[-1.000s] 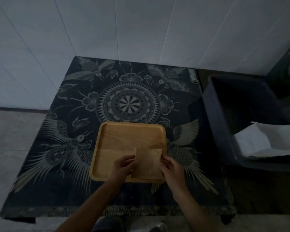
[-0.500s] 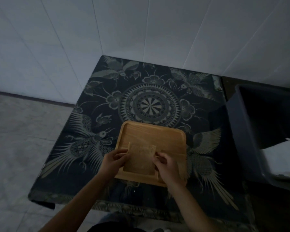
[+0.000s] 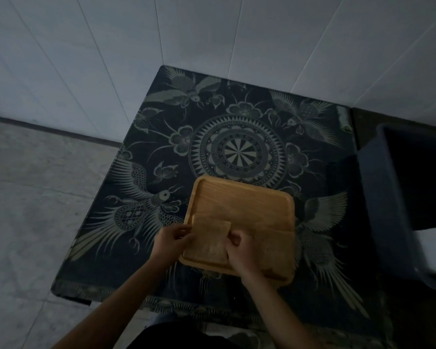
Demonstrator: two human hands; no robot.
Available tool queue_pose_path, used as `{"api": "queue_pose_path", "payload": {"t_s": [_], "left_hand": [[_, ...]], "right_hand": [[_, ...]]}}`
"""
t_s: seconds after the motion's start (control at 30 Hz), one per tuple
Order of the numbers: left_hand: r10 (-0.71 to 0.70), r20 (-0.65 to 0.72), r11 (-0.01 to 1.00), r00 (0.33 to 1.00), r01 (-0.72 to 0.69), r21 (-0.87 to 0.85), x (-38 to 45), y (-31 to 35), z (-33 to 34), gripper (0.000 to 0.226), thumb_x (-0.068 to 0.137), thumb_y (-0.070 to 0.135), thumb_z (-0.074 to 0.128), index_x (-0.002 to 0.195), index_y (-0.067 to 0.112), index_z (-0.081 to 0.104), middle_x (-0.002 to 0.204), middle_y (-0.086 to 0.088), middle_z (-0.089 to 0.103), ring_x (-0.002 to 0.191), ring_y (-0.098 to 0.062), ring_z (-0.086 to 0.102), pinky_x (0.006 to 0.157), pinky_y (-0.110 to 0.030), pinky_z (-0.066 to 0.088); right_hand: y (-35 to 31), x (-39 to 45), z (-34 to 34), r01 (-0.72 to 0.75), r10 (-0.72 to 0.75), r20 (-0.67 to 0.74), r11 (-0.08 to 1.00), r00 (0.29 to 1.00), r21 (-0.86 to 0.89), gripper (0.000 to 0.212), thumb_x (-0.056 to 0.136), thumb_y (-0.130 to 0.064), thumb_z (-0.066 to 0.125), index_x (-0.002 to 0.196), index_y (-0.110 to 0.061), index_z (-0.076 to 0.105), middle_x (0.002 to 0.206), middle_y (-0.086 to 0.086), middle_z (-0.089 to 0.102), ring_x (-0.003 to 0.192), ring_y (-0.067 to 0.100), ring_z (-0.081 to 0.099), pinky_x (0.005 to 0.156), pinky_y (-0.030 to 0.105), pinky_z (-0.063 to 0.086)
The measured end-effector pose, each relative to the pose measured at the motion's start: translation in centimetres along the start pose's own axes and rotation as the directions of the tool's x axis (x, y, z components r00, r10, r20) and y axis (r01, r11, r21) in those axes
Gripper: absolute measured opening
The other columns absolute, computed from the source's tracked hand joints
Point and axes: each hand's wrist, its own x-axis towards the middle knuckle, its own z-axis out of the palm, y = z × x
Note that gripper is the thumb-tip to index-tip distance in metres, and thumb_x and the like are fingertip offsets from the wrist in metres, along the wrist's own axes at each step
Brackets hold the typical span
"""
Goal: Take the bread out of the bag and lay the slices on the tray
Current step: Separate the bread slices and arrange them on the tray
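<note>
A square wooden tray [image 3: 239,197] lies on a dark patterned cloth. A slice of bread [image 3: 209,239] rests low over the tray's near-left corner, held by both hands. My left hand [image 3: 170,239] pinches its left edge and my right hand [image 3: 239,250] grips its right edge. Another slice [image 3: 275,248] lies flat in the tray's near-right corner, partly hidden by my right hand. The bag is not clearly visible.
The cloth-covered table [image 3: 237,147] stands against a white tiled wall. A dark plastic bin [image 3: 388,210] sits at the right, with something white [image 3: 433,245] inside it. Grey floor lies to the left.
Both hands have carried the slice leftward across the tray, from the near-right part to the near-left corner, uncovering the slice lying on the right. The camera view has turned left.
</note>
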Motion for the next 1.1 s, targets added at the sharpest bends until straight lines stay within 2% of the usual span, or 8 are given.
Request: {"api": "queue_pose_path", "payload": {"t_s": [0.17, 0.27, 0.37, 0.43, 0.6, 0.77, 0.9, 1.1], "left_hand": [[0.039, -0.012, 0.995, 0.999, -0.037, 0.096, -0.1, -0.4, 0.4, 0.028, 0.083, 0.016, 0.079, 0.111, 0.017, 0.077, 0.093, 0.007, 0.078, 0.082, 0.005, 0.069, 0.073, -0.015, 0.057], [0.077, -0.028, 0.987, 0.997, -0.072, 0.143, -0.1, -0.4, 0.5, 0.030, 0.083, 0.013, 0.078, 0.113, 0.014, 0.076, 0.099, 0.001, 0.079, 0.084, 0.003, 0.069, 0.078, -0.017, 0.059], [0.122, -0.041, 0.975, 0.992, -0.111, 0.194, 0.0, -0.5, 0.6, 0.030, 0.083, 0.012, 0.078, 0.113, 0.012, 0.076, 0.099, -0.001, 0.080, 0.079, 0.008, 0.064, 0.067, 0.002, 0.048], [0.131, -0.045, 0.970, 0.990, -0.119, 0.211, 0.0, -0.6, 0.7, 0.028, 0.083, 0.012, 0.078, 0.111, 0.013, 0.077, 0.099, 0.000, 0.080, 0.080, 0.007, 0.065, 0.066, 0.003, 0.046], [0.169, -0.052, 0.955, 0.984, -0.150, 0.255, -0.2, -0.5, 0.9, 0.021, 0.083, 0.016, 0.077, 0.103, 0.017, 0.080, 0.093, 0.006, 0.078, 0.072, 0.011, 0.061, 0.061, 0.004, 0.042], [0.183, -0.045, 0.943, 0.982, -0.163, 0.289, -0.1, -0.9, 0.7, 0.022, 0.082, 0.016, 0.078, 0.103, 0.019, 0.080, 0.094, 0.006, 0.079, 0.079, -0.001, 0.069, 0.070, -0.004, 0.043], [0.211, -0.034, 0.933, 0.977, -0.191, 0.306, 0.1, -1.1, 0.6, 0.022, 0.081, 0.013, 0.078, 0.103, 0.018, 0.080, 0.094, 0.005, 0.079, 0.079, 0.000, 0.067, 0.071, -0.004, 0.043], [0.233, -0.014, 0.927, 0.972, -0.218, 0.306, 0.3, -1.3, 0.5, 0.024, 0.081, 0.011, 0.078, 0.105, 0.017, 0.079, 0.096, 0.003, 0.079, 0.083, -0.006, 0.071, 0.080, -0.025, 0.057]], "right_hand": [[0.7, 0.3, 0.7, -0.033, 0.033, -0.004, 0.999, 0.999, -0.024, 0.030, 0.098, -0.027, 0.063, 0.125, -0.013, 0.064, 0.107, -0.005, 0.067, 0.095, 0.011, 0.064, 0.084, 0.031, 0.056], [1.0, 0.5, 0.8, -0.019, 0.019, -0.005, 0.999, 1.000, -0.049, 0.030, 0.098, -0.027, 0.063, 0.125, -0.015, 0.066, 0.104, -0.007, 0.066, 0.091, 0.006, 0.062, 0.078, 0.026, 0.054], [1.2, 0.6, 0.8, -0.004, 0.003, -0.007, 0.997, 1.000, -0.073, 0.029, 0.099, -0.027, 0.063, 0.124, -0.013, 0.067, 0.108, -0.004, 0.068, 0.093, 0.008, 0.064, 0.082, 0.028, 0.056], [1.1, 0.5, 0.9, -0.006, 0.006, -0.010, 0.997, 1.000, -0.083, 0.030, 0.099, -0.028, 0.062, 0.125, -0.014, 0.067, 0.112, -0.002, 0.069, 0.096, 0.012, 0.065, 0.086, 0.033, 0.059], [1.1, 0.2, 1.0, 0.036, -0.046, -0.056, 0.985, 0.997, -0.170, 0.034, 0.098, -0.027, 0.064, 0.131, -0.017, 0.060, 0.098, -0.012, 0.060, 0.086, 0.007, 0.061, 0.079, 0.029, 0.057], [0.7, 0.0, 1.1, 0.048, -0.061, -0.050, 0.975, 0.997, -0.217, 0.038, 0.100, -0.025, 0.062, 0.136, -0.015, 0.057, 0.106, -0.007, 0.065, 0.093, 0.012, 0.065, 0.082, 0.033, 0.060], [0.4, -0.3, 1.0, 0.076, -0.099, -0.071, 0.957, 0.992, -0.280, 0.040, 0.101, -0.026, 0.061, 0.139, -0.015, 0.056, 0.117, -0.002, 0.069, 0.103, 0.014, 0.067, 0.085, 0.030, 0.058], [0.2, -0.7, 0.9, 0.089, -0.109, -0.065, 0.961, 0.992, -0.263, 0.036, 0.101, -0.023, 0.061, 0.135, -0.012, 0.059, 0.118, 0.002, 0.069, 0.106, 0.016, 0.066, 0.089, 0.033, 0.057]]}}
